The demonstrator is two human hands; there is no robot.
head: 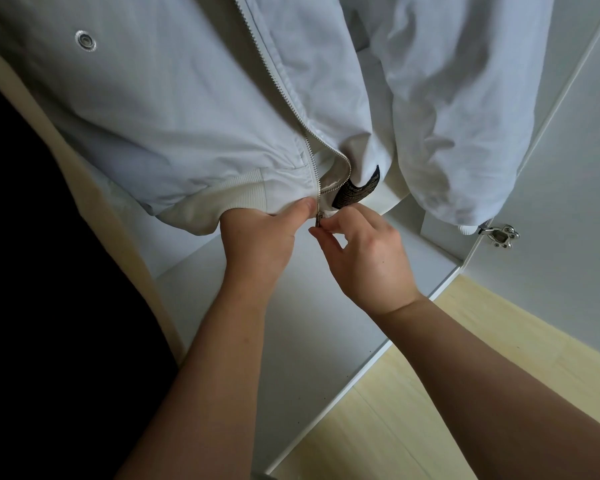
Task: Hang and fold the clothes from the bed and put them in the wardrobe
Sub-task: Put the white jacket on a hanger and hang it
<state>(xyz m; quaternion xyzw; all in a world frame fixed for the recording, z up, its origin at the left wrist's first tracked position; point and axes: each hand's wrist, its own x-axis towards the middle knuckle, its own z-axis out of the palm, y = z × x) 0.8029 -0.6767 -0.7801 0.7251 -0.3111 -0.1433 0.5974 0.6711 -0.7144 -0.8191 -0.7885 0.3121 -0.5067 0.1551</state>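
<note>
A pale grey-white zip jacket hangs inside the white wardrobe, its front toward me. The metal zip is joined in its upper part and parted near the hem, where a black label shows inside. My left hand grips the ribbed hem just left of the zip's bottom end. My right hand pinches the small zip slider at the hem between thumb and fingertips. The jacket's right sleeve hangs down beside the wardrobe door.
The wardrobe's white floor panel lies under my hands. An open white door with a metal hinge stands at the right. A beige garment with a black one hangs at the left. Light wood flooring runs below.
</note>
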